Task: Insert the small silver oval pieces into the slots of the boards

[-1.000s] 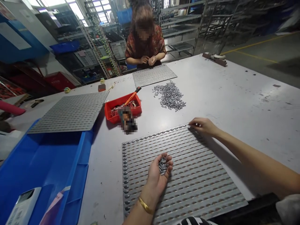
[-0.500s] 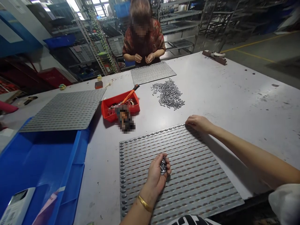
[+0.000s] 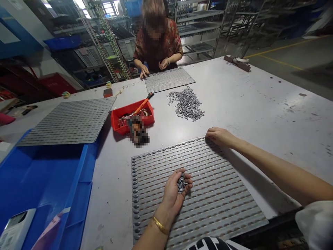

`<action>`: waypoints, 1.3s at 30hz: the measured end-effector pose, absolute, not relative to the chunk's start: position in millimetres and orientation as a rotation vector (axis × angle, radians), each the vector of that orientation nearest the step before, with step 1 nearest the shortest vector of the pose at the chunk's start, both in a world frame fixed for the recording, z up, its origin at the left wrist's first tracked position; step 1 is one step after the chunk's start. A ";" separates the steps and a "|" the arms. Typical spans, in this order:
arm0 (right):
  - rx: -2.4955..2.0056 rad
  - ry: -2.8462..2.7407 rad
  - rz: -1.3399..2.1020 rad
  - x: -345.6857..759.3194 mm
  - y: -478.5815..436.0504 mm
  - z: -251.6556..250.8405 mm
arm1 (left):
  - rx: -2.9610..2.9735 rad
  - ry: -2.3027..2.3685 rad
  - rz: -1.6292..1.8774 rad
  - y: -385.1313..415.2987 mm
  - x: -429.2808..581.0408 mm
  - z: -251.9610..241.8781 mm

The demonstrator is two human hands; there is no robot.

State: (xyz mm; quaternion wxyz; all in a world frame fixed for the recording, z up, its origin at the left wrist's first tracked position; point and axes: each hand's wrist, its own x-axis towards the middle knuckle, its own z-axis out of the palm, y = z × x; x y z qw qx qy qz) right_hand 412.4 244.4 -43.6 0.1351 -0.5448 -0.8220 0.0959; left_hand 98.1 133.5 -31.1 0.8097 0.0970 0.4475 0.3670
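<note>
A grooved grey plate [image 3: 203,184] lies in front of me, with small dark oval pieces [image 3: 134,187] lined along its left and top edges. Over its middle, my left hand [image 3: 177,189] is cupped, palm up, round several small grey metal pieces [image 3: 181,183]. At the plate's far right corner rests my right hand [image 3: 220,137], its fingers pressed together; whatever they hold is hidden. Beyond the plate, a loose heap of the same grey pieces [image 3: 188,104] lies on the white table [image 3: 234,100].
A red tray [image 3: 119,126] with an orange-handled tool [image 3: 143,104] stands left of the heap. Another grooved plate [image 3: 70,119] lies across a blue bin [image 3: 78,194]. Opposite, a person [image 3: 157,41] works at a third plate [image 3: 169,80]. A brown bar [image 3: 238,63] lies at the far edge.
My left hand's fingers have loosened slightly, showing more of the pieces. My right hand stays at the corner. The person opposite has moved one hand down to their plate's corner.
</note>
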 end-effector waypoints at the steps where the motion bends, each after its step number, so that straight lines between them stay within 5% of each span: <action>1: -1.577 -2.352 0.311 412.6 245.0 -43.4 | 0.217 0.953 0.785 133.4 98.3 -31.2; 14: -1.689 -1.695 0.558 443.6 220.4 -32.2 | 0.296 0.960 0.759 130.7 97.5 -32.7; 26: -1.177 -1.940 1.011 289.1 139.0 -13.3 | 0.365 0.953 0.790 129.4 102.8 -30.1; 39: -1.180 -1.704 1.376 235.5 131.8 -16.7 | 0.427 1.026 0.909 117.9 66.9 -13.4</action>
